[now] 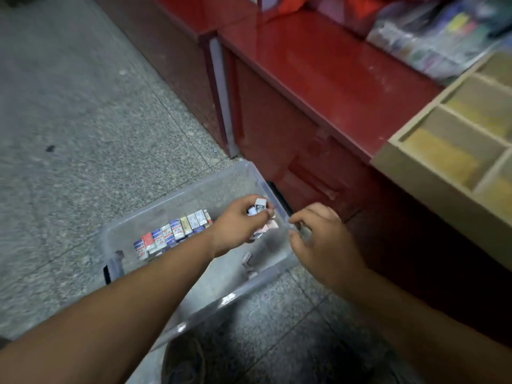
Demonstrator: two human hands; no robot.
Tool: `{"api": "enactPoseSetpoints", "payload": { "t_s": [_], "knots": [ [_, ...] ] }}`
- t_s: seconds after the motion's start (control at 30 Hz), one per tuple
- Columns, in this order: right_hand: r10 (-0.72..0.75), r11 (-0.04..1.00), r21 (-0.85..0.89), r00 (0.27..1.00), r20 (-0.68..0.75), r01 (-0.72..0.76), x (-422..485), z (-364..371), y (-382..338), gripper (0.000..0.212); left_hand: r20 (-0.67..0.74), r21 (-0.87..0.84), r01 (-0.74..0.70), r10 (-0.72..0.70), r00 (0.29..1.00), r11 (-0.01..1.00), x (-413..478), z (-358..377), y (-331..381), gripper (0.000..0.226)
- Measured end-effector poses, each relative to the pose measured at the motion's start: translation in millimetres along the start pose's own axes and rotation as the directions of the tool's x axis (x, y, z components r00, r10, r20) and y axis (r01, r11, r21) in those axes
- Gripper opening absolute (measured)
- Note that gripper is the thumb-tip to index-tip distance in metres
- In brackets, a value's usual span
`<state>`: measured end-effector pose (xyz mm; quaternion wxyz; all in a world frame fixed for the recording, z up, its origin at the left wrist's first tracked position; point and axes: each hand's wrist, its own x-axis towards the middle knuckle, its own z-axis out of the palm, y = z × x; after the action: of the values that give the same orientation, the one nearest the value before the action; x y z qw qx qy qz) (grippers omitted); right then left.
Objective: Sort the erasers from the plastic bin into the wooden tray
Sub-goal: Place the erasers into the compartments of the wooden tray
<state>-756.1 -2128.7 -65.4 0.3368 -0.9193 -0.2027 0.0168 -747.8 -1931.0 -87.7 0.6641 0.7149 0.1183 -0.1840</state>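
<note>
A clear plastic bin (133, 217) stands on the floor beside a red counter. A row of small boxed erasers (171, 231) lines its left inner side, and a few more lie loose near its right wall. My left hand (238, 225) is over the bin, fingers curled around several erasers (259, 207). My right hand (324, 242) hovers at the bin's right rim with loosely curled fingers and seems to hold nothing. The wooden tray (432, 173), split into compartments, sits on the counter at the right.
The red counter (332, 73) runs along the right, with plastic-wrapped stationery packs (432, 34) at its back. Grey speckled floor (69, 106) spreads to the left. A dark shoe (188, 361) shows at the bottom edge.
</note>
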Motion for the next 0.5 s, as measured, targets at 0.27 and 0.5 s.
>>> {"api": "enactPoseSetpoints", "payload": {
  "t_s": [0.27, 0.5],
  "knots": [
    [-0.027, 0.979, 0.199, 0.994, -0.105, 0.048, -34, -146, -45, 0.011, 0.128, -0.097, -0.272, 0.283, 0.951, 0.958, -73, 79, 132, 0.003],
    [-0.066, 0.977, 0.178, 0.964, -0.256, 0.114, -61, -229, -46, 0.01, 0.037, -0.204, -0.382, 0.398, 0.917, 0.901, -102, 154, 193, 0.003]
  ]
}}
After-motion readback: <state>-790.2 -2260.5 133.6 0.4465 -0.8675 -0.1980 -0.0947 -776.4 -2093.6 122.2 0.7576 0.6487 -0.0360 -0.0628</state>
